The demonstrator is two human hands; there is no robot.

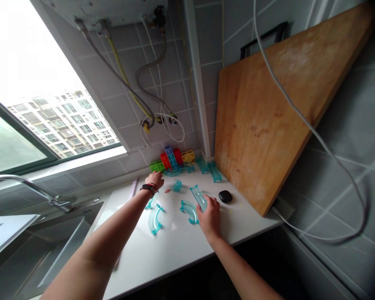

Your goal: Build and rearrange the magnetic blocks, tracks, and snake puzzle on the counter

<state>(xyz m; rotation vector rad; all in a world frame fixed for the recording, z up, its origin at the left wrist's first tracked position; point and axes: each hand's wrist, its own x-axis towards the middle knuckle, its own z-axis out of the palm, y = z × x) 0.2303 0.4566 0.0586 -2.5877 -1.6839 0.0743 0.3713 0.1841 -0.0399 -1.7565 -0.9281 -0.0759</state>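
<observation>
My right hand is closed around the lower end of a straight, see-through teal track piece, which slants up and to the left above the counter. A curved teal track piece lies just left of that hand. My left hand is stretched toward the back of the counter, right by a green building block; its fingertips are too small and covered to show a grip. Between the hands lies a small teal piece. Another curved teal track piece rests below my left wrist.
Red blocks, a blue block and a yellow block stand against the back wall. Straight teal pieces lie beside the leaning wooden board. A black rounded object sits at right, a sink at left.
</observation>
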